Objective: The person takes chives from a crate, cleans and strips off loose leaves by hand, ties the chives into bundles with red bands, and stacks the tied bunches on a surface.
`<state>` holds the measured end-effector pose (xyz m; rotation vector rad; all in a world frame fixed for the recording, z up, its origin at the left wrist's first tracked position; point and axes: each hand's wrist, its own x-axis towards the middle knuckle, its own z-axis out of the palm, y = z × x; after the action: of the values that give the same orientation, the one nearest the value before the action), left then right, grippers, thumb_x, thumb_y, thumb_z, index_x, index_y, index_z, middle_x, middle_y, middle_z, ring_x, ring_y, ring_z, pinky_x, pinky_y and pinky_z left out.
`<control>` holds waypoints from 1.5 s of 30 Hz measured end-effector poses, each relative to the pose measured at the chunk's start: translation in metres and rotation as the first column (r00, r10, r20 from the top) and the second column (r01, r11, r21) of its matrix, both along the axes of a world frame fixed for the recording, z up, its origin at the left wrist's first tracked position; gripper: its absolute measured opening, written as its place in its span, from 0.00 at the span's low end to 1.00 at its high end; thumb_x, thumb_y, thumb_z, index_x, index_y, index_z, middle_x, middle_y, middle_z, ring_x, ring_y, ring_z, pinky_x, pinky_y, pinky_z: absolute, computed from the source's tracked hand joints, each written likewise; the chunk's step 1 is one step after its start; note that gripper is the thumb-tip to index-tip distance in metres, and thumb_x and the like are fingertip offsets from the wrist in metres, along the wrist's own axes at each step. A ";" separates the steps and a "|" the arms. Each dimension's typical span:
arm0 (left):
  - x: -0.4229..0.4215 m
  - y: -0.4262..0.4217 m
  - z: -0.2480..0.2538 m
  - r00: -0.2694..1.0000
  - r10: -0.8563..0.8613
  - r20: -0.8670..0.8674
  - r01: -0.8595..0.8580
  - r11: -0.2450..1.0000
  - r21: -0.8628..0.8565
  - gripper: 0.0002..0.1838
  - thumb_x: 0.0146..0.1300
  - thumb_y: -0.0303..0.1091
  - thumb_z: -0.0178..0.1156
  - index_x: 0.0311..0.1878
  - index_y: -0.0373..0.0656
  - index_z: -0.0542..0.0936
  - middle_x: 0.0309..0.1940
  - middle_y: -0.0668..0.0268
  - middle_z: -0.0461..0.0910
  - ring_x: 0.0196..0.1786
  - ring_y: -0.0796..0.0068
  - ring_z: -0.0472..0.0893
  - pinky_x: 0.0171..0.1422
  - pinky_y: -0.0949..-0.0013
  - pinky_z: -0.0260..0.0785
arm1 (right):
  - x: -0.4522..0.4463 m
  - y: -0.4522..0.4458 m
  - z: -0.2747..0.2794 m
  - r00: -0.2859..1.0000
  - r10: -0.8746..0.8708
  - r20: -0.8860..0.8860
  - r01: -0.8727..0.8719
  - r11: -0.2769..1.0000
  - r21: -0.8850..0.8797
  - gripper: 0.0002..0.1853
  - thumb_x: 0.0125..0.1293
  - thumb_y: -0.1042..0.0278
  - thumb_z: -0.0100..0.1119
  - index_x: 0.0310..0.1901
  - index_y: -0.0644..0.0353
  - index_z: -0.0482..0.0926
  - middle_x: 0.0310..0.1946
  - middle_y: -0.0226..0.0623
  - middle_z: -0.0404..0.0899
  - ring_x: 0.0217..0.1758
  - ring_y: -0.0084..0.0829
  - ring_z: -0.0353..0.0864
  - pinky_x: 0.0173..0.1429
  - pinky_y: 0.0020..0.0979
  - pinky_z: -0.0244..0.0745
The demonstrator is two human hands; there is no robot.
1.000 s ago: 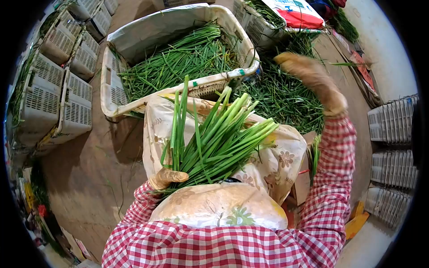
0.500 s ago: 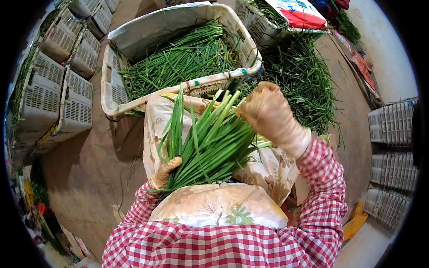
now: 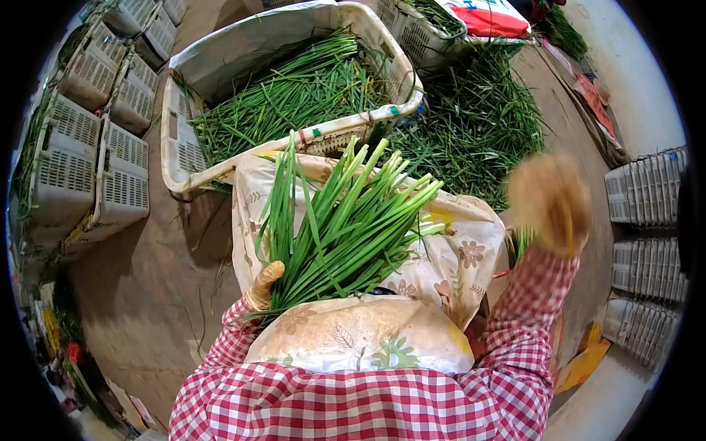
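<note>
A bunch of long green stalks (image 3: 346,228) lies across my lap on a flowered apron (image 3: 471,257), pale ends pointing up and to the right. My left hand (image 3: 263,287), in a tan glove, is wrapped round the lower left part of the bunch, with its thumb on top. My right hand (image 3: 551,204), also gloved, is raised at the right, apart from the bunch and smeared by motion. Its fingers cannot be made out.
Ahead stands a large white crate (image 3: 294,143) holding green leaves. A loose heap of greens (image 3: 478,121) lies right of it. Stacked crates (image 3: 70,158) line the left side, and more crates (image 3: 646,192) stand at the right. A yellow piece (image 3: 582,367) lies lower right.
My right hand has moved from the bunch's upper end out to the right. The stalks at the right of the bunch are more spread. My left hand stays on the bunch.
</note>
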<state>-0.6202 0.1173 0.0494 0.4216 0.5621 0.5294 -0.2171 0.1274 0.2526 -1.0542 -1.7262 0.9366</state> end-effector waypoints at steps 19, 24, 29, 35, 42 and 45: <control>0.009 0.002 0.011 0.969 -0.146 -0.201 0.216 0.896 0.389 0.45 0.52 0.40 0.72 0.70 0.41 0.59 0.63 0.64 0.66 0.65 0.72 0.64 0.70 0.68 0.54 | 0.010 0.044 -0.078 0.618 -0.426 0.661 0.199 0.898 0.393 0.18 0.68 0.57 0.53 0.23 0.57 0.70 0.14 0.40 0.64 0.17 0.40 0.68 0.27 0.41 0.70; 0.040 0.006 0.057 0.982 -0.131 -0.135 0.160 0.957 0.243 0.35 0.56 0.38 0.68 0.66 0.40 0.66 0.58 0.66 0.72 0.59 0.74 0.69 0.66 0.69 0.60 | 0.039 0.052 -0.059 0.590 -0.614 0.524 0.713 0.701 0.018 0.20 0.70 0.61 0.52 0.62 0.45 0.69 0.30 0.37 0.81 0.27 0.25 0.80 0.32 0.29 0.78; 0.033 0.006 0.056 0.950 -0.147 -0.277 0.202 0.962 0.183 0.29 0.60 0.38 0.66 0.62 0.41 0.70 0.54 0.67 0.75 0.53 0.77 0.74 0.60 0.71 0.66 | -0.012 0.061 -0.050 0.830 0.327 0.452 -0.036 0.840 -0.542 0.33 0.57 0.45 0.64 0.61 0.52 0.72 0.57 0.45 0.75 0.57 0.38 0.75 0.62 0.39 0.69; 0.032 0.006 0.064 0.930 -0.161 -0.329 0.283 0.887 0.365 0.36 0.61 0.39 0.63 0.70 0.42 0.60 0.61 0.67 0.68 0.60 0.75 0.67 0.64 0.68 0.60 | -0.036 0.046 -0.067 0.788 0.203 0.582 0.011 0.939 -0.344 0.10 0.56 0.70 0.59 0.40 0.54 0.82 0.33 0.44 0.82 0.37 0.44 0.82 0.44 0.39 0.76; 0.033 0.007 0.065 0.866 -0.226 -0.445 0.445 0.754 0.484 0.30 0.62 0.34 0.63 0.65 0.39 0.65 0.56 0.66 0.72 0.54 0.77 0.70 0.59 0.72 0.63 | 0.010 0.046 -0.070 -0.217 -0.487 0.846 0.120 0.847 0.518 0.04 0.66 0.67 0.52 0.37 0.56 0.75 0.17 0.25 0.68 0.19 0.14 0.70 0.14 0.18 0.65; 0.041 0.013 0.072 0.844 -0.275 -0.460 0.494 0.733 0.468 0.36 0.62 0.35 0.63 0.70 0.40 0.58 0.63 0.65 0.67 0.61 0.75 0.66 0.65 0.70 0.59 | 0.004 0.056 -0.056 0.748 -0.565 0.348 0.488 0.824 0.289 0.11 0.61 0.68 0.60 0.45 0.57 0.81 0.29 0.30 0.81 0.26 0.24 0.78 0.28 0.26 0.75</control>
<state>-0.5791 0.1306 0.1217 1.2171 0.6388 0.1890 -0.2130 0.1831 0.1965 -1.5967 -1.6532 0.1833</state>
